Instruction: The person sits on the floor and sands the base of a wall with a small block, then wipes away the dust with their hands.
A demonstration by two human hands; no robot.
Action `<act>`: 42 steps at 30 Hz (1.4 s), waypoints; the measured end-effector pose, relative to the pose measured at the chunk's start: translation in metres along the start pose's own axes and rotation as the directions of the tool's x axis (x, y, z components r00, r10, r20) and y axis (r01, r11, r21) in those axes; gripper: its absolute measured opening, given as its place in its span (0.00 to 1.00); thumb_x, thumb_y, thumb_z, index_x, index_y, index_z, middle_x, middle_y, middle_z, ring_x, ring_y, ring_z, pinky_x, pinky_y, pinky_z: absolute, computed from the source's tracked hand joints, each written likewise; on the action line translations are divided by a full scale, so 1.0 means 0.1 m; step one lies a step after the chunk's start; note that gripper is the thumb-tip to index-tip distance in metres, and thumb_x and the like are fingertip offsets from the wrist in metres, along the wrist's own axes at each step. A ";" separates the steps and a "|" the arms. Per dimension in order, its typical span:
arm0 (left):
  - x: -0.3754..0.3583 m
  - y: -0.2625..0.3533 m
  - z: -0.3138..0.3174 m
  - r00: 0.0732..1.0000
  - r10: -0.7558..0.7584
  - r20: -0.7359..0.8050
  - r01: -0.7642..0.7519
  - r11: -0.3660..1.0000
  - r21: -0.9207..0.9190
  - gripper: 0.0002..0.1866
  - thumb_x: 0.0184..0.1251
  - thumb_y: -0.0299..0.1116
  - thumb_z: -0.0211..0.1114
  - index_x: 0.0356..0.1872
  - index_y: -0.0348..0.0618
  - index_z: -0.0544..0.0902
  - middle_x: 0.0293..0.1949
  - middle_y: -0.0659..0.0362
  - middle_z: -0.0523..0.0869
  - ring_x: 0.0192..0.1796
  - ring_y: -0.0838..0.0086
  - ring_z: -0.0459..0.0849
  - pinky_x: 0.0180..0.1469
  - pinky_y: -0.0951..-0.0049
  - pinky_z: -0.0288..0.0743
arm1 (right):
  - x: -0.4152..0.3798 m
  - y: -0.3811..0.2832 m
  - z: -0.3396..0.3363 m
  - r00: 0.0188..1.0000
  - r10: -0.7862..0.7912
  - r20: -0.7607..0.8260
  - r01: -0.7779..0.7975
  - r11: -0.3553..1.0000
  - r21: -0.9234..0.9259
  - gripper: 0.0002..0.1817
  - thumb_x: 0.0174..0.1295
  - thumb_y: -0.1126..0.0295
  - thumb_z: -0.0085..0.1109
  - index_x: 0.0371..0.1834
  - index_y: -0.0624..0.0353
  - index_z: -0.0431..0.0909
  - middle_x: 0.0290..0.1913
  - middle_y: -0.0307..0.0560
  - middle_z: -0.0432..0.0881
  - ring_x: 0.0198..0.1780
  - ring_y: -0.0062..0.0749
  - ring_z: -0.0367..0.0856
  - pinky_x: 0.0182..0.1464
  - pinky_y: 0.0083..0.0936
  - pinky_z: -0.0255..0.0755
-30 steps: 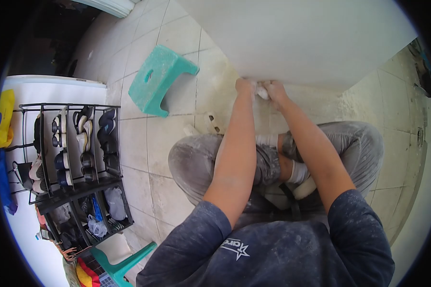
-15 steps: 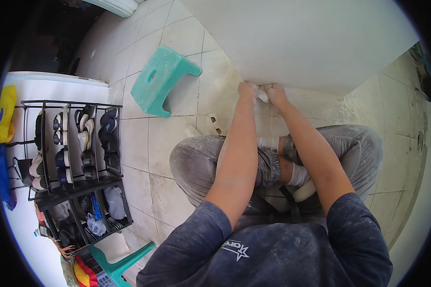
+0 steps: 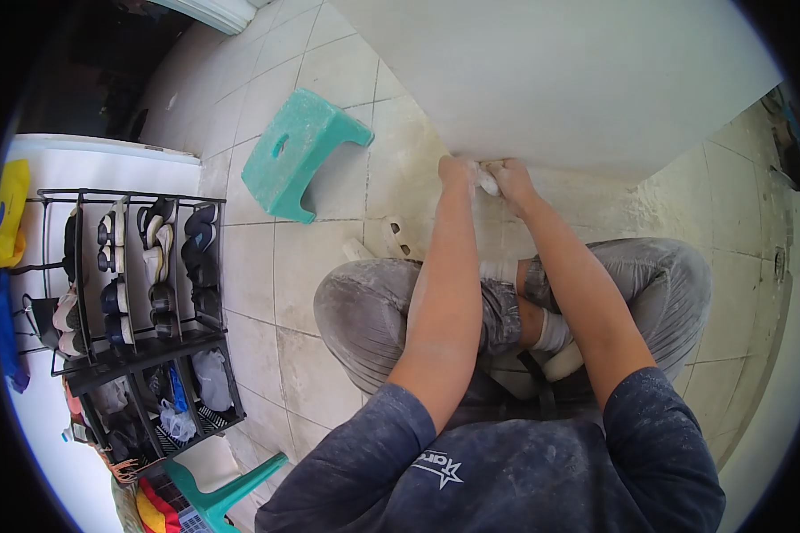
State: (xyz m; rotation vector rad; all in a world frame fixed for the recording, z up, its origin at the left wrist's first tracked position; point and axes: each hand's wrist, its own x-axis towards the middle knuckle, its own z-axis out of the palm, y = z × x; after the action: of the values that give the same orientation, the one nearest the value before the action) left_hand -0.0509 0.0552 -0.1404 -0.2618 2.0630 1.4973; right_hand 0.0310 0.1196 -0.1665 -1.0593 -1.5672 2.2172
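Observation:
Low on the white wall [image 3: 560, 80], where it meets the floor, both my hands are close together. My right hand [image 3: 510, 180] is closed on a small white, dusty lump [image 3: 488, 183] whose kind does not show clearly. Just beside it, my left hand [image 3: 456, 171] is curled against the foot of the wall. Its fingers are mostly hidden, and what they may hold cannot be made out. Pale dust coats my hands and the tiles around them.
A green plastic stool [image 3: 302, 151] stands on the tiled floor [image 3: 329, 302] ahead to the left. A black shoe rack [image 3: 142, 360] with shoes and bags is at the left. Another green stool [image 3: 218, 497] sits below it. My crossed legs [image 3: 369, 306] lie beneath my arms.
My hands stay at the foot of the wall, with only a slight shift. My left forearm has moved a little to the right near the elbow.

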 end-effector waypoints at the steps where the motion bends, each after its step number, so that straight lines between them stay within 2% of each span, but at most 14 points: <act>1: -0.01 0.00 -0.01 1.000 -0.023 0.013 0.023 0.999 0.047 0.07 0.52 0.23 0.52 0.31 0.34 0.76 0.26 0.50 0.76 0.30 0.64 0.76 0.28 0.63 0.68 | 0.01 0.04 -0.03 0.999 -0.026 0.020 0.029 0.989 -0.145 0.10 0.57 0.69 0.51 0.36 0.65 0.76 0.29 0.42 0.77 0.28 0.24 0.72 0.27 0.23 0.66; 3: 0.08 -0.14 -0.02 0.998 -0.034 0.050 0.025 0.986 0.162 0.07 0.52 0.23 0.52 0.31 0.34 0.76 0.26 0.51 0.76 0.28 0.64 0.76 0.27 0.64 0.67 | 0.04 0.07 -0.11 0.994 -0.072 0.081 0.099 0.903 -0.419 0.10 0.57 0.69 0.51 0.35 0.65 0.76 0.27 0.41 0.76 0.27 0.24 0.72 0.27 0.23 0.66; 5: 0.54 -0.48 0.03 0.994 0.019 0.111 -0.049 0.959 0.281 0.06 0.52 0.23 0.52 0.31 0.34 0.76 0.25 0.52 0.76 0.26 0.65 0.75 0.26 0.65 0.67 | 0.12 0.14 -0.12 0.987 -0.144 0.074 0.162 0.898 -0.408 0.11 0.57 0.68 0.51 0.35 0.65 0.76 0.26 0.41 0.76 0.26 0.23 0.71 0.27 0.23 0.65; 8: 0.71 -0.60 0.00 0.986 0.129 0.105 -0.148 0.969 0.199 0.06 0.51 0.23 0.53 0.30 0.33 0.76 0.24 0.51 0.76 0.26 0.66 0.75 0.26 0.64 0.67 | 0.06 0.15 -0.05 0.989 -0.130 0.065 0.142 0.953 -0.268 0.11 0.58 0.68 0.50 0.35 0.67 0.76 0.26 0.42 0.76 0.26 0.24 0.71 0.27 0.24 0.65; 11: 0.08 -0.13 -0.05 0.997 0.061 0.043 -0.064 0.994 0.089 0.07 0.52 0.24 0.53 0.31 0.33 0.76 0.25 0.50 0.76 0.27 0.66 0.74 0.27 0.63 0.66 | 0.02 -0.02 -0.05 0.995 -0.077 0.056 0.089 0.957 -0.275 0.11 0.58 0.69 0.48 0.36 0.67 0.76 0.27 0.41 0.76 0.25 0.23 0.71 0.27 0.24 0.65; 13: 0.84 -0.81 0.04 0.988 0.142 0.065 -0.156 0.929 0.335 0.07 0.51 0.24 0.54 0.30 0.32 0.76 0.25 0.50 0.76 0.27 0.66 0.74 0.27 0.63 0.66 | -0.07 0.05 -0.05 0.997 -0.049 0.054 0.063 0.950 -0.307 0.11 0.58 0.69 0.48 0.36 0.66 0.76 0.27 0.41 0.76 0.25 0.22 0.70 0.26 0.23 0.64; 15: 0.96 -0.78 0.07 0.991 0.130 0.035 -0.134 0.932 0.336 0.07 0.50 0.24 0.54 0.29 0.31 0.76 0.25 0.50 0.76 0.27 0.65 0.74 0.26 0.63 0.65 | 0.02 0.09 -0.04 0.995 -0.087 0.047 0.097 0.955 -0.281 0.10 0.58 0.70 0.48 0.36 0.65 0.76 0.26 0.40 0.76 0.25 0.21 0.70 0.25 0.22 0.64; 17: 0.22 -0.24 0.01 0.999 -0.026 -0.035 0.029 0.995 0.099 0.07 0.49 0.25 0.54 0.28 0.31 0.76 0.25 0.49 0.76 0.26 0.65 0.74 0.26 0.62 0.65 | 0.10 0.17 -0.05 0.998 -0.008 0.065 0.022 0.977 -0.211 0.10 0.58 0.70 0.48 0.37 0.64 0.75 0.28 0.41 0.76 0.26 0.21 0.71 0.26 0.22 0.65; 20: -0.06 0.03 -0.08 0.999 -0.015 0.041 0.015 1.000 0.003 0.07 0.49 0.25 0.54 0.29 0.32 0.76 0.26 0.49 0.76 0.27 0.64 0.73 0.26 0.60 0.64 | 0.04 0.05 0.01 0.998 0.050 0.040 -0.049 0.998 -0.034 0.10 0.57 0.71 0.49 0.39 0.65 0.74 0.31 0.42 0.76 0.28 0.22 0.73 0.27 0.21 0.67; 27: 0.35 -0.28 0.00 0.999 -0.050 -0.007 0.051 0.988 0.147 0.07 0.51 0.23 0.53 0.32 0.34 0.77 0.28 0.50 0.77 0.29 0.65 0.76 0.27 0.60 0.67 | -0.05 -0.03 0.03 0.976 0.180 0.125 -0.211 0.931 0.299 0.12 0.57 0.74 0.50 0.45 0.63 0.71 0.38 0.43 0.77 0.33 0.26 0.76 0.29 0.23 0.70; 29: 0.27 -0.21 -0.02 0.999 -0.008 0.048 0.001 0.988 0.153 0.07 0.52 0.23 0.52 0.33 0.35 0.76 0.29 0.50 0.78 0.31 0.64 0.76 0.29 0.61 0.70 | -0.08 -0.09 0.02 0.980 0.161 0.121 -0.188 0.947 0.262 0.13 0.57 0.74 0.50 0.47 0.62 0.70 0.38 0.44 0.76 0.34 0.27 0.76 0.30 0.24 0.71; 32: 0.30 -0.22 0.05 0.998 -0.070 -0.004 0.070 0.996 -0.060 0.08 0.53 0.23 0.52 0.34 0.36 0.76 0.31 0.50 0.78 0.32 0.64 0.77 0.32 0.61 0.72 | -0.14 -0.23 0.01 0.980 0.179 0.088 -0.195 0.957 0.213 0.14 0.57 0.75 0.49 0.48 0.62 0.69 0.40 0.44 0.76 0.35 0.27 0.76 0.31 0.24 0.72; 35: 0.19 -0.18 0.03 0.992 -0.121 -0.038 0.124 0.989 0.080 0.09 0.53 0.23 0.52 0.35 0.36 0.76 0.30 0.50 0.77 0.32 0.63 0.77 0.33 0.61 0.73 | -0.08 -0.05 0.00 0.973 0.194 0.124 -0.216 0.955 0.204 0.15 0.57 0.76 0.49 0.48 0.62 0.69 0.40 0.44 0.76 0.35 0.26 0.77 0.31 0.24 0.72; 42: 0.04 -0.07 0.01 0.997 -0.072 0.005 0.072 0.997 -0.002 0.09 0.55 0.26 0.51 0.34 0.35 0.76 0.31 0.50 0.77 0.35 0.62 0.77 0.35 0.61 0.72 | -0.10 -0.15 0.03 0.988 0.124 0.087 -0.144 0.948 0.283 0.14 0.57 0.76 0.48 0.48 0.61 0.69 0.39 0.44 0.76 0.36 0.28 0.77 0.31 0.24 0.73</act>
State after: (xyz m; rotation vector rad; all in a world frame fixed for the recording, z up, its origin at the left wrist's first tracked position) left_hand -0.0506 0.0548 -0.1483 -0.3294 2.0263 1.4553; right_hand 0.0332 0.1174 -0.1485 -1.0389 -1.1746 2.5007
